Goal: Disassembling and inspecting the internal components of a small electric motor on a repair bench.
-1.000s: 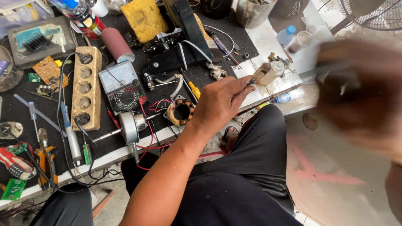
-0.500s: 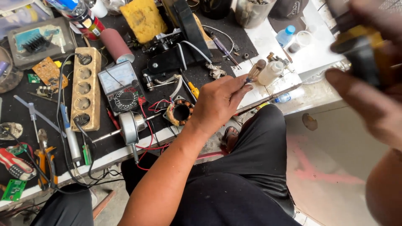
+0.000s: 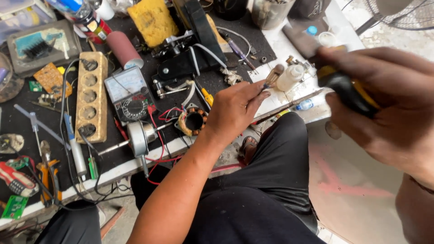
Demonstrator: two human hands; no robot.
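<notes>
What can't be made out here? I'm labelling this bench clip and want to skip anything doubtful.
Head view:
- Black-and-yellow tool handle in the right hand: close to the lens and blurred; its tip is smeared.
- Small clear-handled tool at the left hand: the fingers cover its lower end.
- Grey fan: cut off by the top right edge.
- Green circuit board: cut off by the left edge.

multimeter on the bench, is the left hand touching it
No, the left hand is apart from the multimeter, pinching a small clear-handled tool farther right.
</notes>
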